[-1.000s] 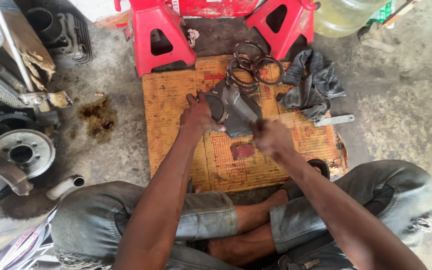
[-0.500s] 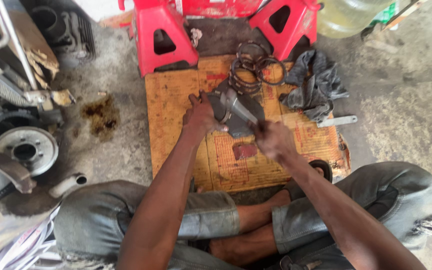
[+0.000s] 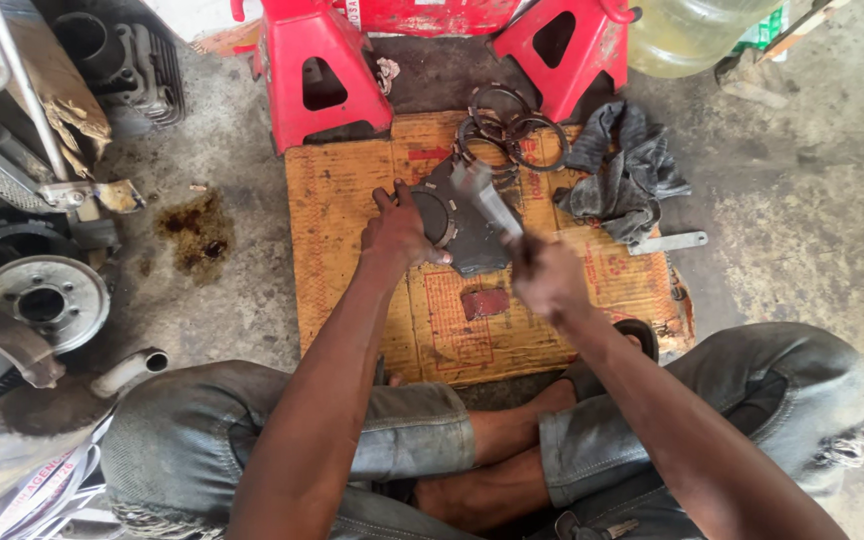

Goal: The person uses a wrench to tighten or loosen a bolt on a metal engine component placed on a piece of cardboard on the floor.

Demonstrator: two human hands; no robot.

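Seated cross-legged figure, viewed from above. The left hand (image 3: 399, 235) reaches forward, arm nearly straight, fingers curled over the left edge of a dark grey metal cover plate (image 3: 462, 225) and pressing it onto a flattened orange cardboard sheet (image 3: 352, 200) on the concrete floor. The right hand (image 3: 547, 275), elbow bent, is clenched around the lower end of a blurred, pale metal tool (image 3: 489, 200) slanting up-left over the plate. On the cardboard: red printed panels and a small red block (image 3: 485, 302) just below the plate. Behind it, two red stands (image 3: 312, 70), metal rings (image 3: 512, 130); right, a grey rag (image 3: 627, 170) and a yellowish translucent jug (image 3: 692, 30).
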